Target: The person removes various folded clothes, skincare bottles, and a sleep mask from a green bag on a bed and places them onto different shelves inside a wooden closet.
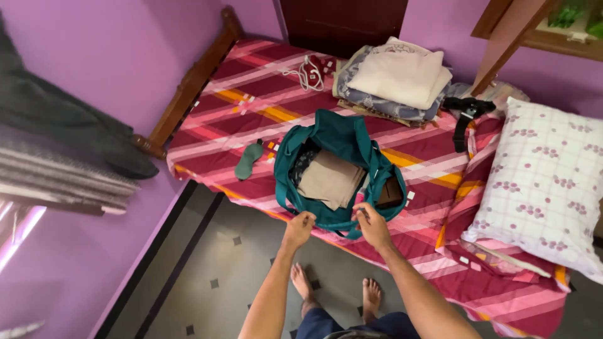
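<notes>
Striped bed [264,94], teal bag [336,135] lengthwise toward headboard

Centre frame: we grip a teal duffel bag [342,141], matt woven cloth w/ a faint synthetic sheen; tan folded cloth [330,179] inside looks soft, matt. Bedsheet [251,94], pink-red plaid, matt cotton-like. Upper left, bed frame [188,81]: polished brown wood, slightly glossy. Right, pillow [546,182]: smooth printed fabric. Bottom, floor [207,263]: smooth grey tile, dull shine.

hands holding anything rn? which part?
Both grip the teal duffel bag at its near rim: left hand and right hand each pinch the edge by the opening. Exact contact, zip or strap, cannot be told.
</notes>
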